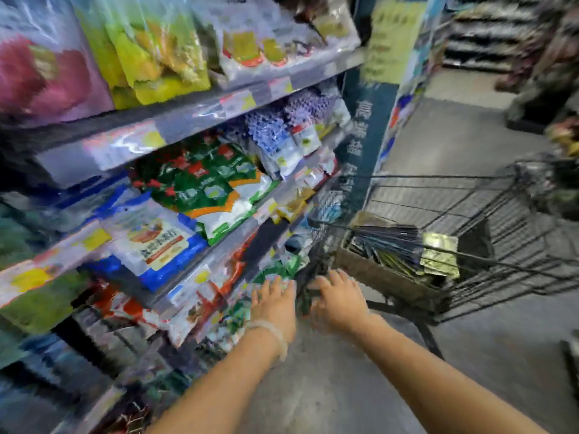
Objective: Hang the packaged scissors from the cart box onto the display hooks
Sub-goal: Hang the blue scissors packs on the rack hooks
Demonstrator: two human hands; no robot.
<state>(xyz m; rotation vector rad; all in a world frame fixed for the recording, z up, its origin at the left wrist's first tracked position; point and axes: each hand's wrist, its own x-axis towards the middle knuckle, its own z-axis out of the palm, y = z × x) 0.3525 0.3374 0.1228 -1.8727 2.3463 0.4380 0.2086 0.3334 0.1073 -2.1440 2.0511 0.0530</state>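
Note:
The frame is smeared by motion. A brown cardboard box (372,270) stands in the wire cart (488,214) at the right, and it holds a row of dark flat packs (388,242) with a gold-green pack (438,253) at its end. Both hands reach forward, low, to the shelf end just left of the cart. My left hand (275,300), with a pale band on its wrist, has straight fingers against green packets (275,270). My right hand (340,300) lies beside a dark blurred thing (305,296) between the hands. Whether it holds that thing is unclear. No hooks are discernible.
Shelves (200,111) crowded with coloured bagged goods fill the left side, from top to floor. A dark blue end panel (366,130) with white characters stands behind the cart. Grey floor (329,386) lies under my arms and runs back down the aisle.

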